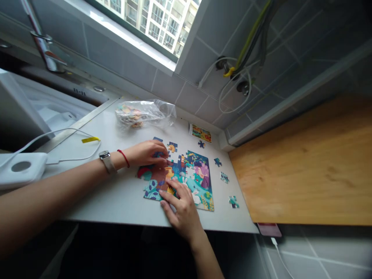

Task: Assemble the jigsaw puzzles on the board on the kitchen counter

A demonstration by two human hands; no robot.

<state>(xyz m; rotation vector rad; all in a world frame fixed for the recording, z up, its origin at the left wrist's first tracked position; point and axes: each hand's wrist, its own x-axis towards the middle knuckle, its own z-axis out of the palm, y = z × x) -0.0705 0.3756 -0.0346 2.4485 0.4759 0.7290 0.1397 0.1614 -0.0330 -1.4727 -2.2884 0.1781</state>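
While the puzzle (pixel 186 178) lies flat on the white desk (pixel 116 197), both hands rest on it. The left hand (pixel 147 152) curls over the far left corner, fingers bent as if pinching a piece, though whether one is held there cannot be told. The right hand (pixel 181 209) lies spread and flat on the near edge, holding nothing, pressing the joined pieces down.

Loose pieces (pixel 223 177) sit apart to the right of the puzzle, with a few more (pixel 172 147) just beyond its far edge. A bag (pixel 142 112) of further pieces lies far left, and a small picture card (pixel 201 133) sits by the wall.

By the look of them, the pieces are thin card: very light, fairly stiff, easily bent at the tabs. A single one is probably best taken at its edges between fingertip and thumb, or slid along the smooth desk. The joined part likely has little strength at its seams and would come apart if lifted by one side; a flat palm on top should keep it steady.
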